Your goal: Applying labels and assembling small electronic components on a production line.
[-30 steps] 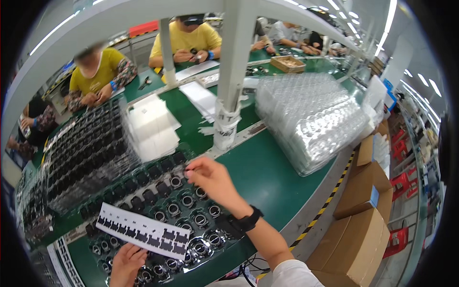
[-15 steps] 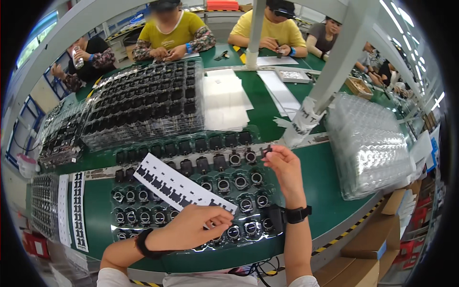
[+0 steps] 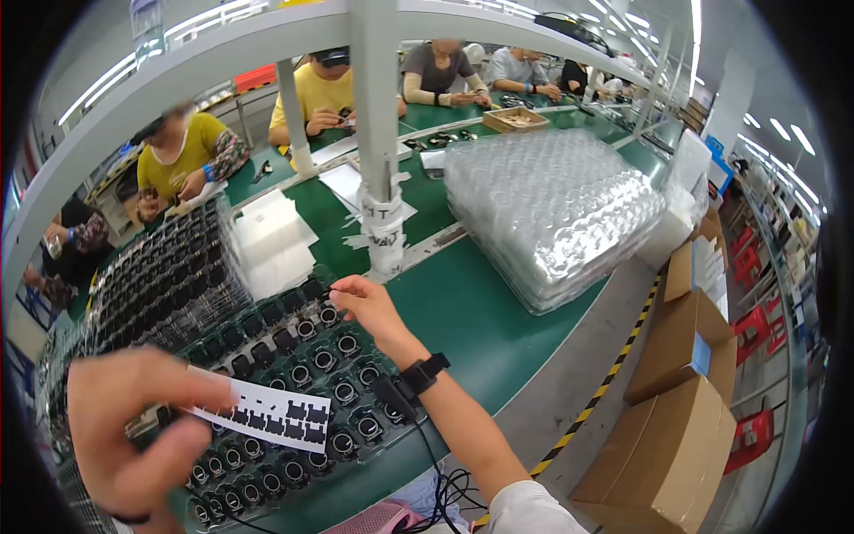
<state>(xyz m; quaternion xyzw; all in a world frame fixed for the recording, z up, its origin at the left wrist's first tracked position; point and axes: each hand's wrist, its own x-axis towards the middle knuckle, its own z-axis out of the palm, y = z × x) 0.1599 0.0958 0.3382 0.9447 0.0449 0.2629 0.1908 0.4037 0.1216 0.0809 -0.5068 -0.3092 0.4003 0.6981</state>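
Note:
My right hand (image 3: 369, 305) reaches to the tray's far right corner. Its thumb and fingertips are pinched on a small black die-cut sticker, hard to tell apart from the dark part beside it. My left hand (image 3: 133, 427) is raised close to the camera and blurred, thumb and forefinger apart, with nothing seen between them. Behind it, a white strip with black die-cut stickers (image 3: 267, 418) lies across the clear tray (image 3: 396, 436). Several round black parts with silver rings (image 3: 345, 390) fill the tray's near rows; plain black-topped ones (image 3: 285, 340) sit in the far rows. My left hand covers the strip's left end.
A stack of filled trays (image 3: 169, 267) stands at the far left, beside white sheets (image 3: 271, 240). A taped post (image 3: 382, 214) rises beyond my right hand. Clear empty trays (image 3: 551, 214) are piled to the right. Cardboard boxes (image 3: 658, 445) stand by the table. Co-workers sit opposite.
The view has swung to the right. My left hand has lifted off the strip toward the camera. My right hand, held up with a black sticker before, is now down at the tray's far corner.

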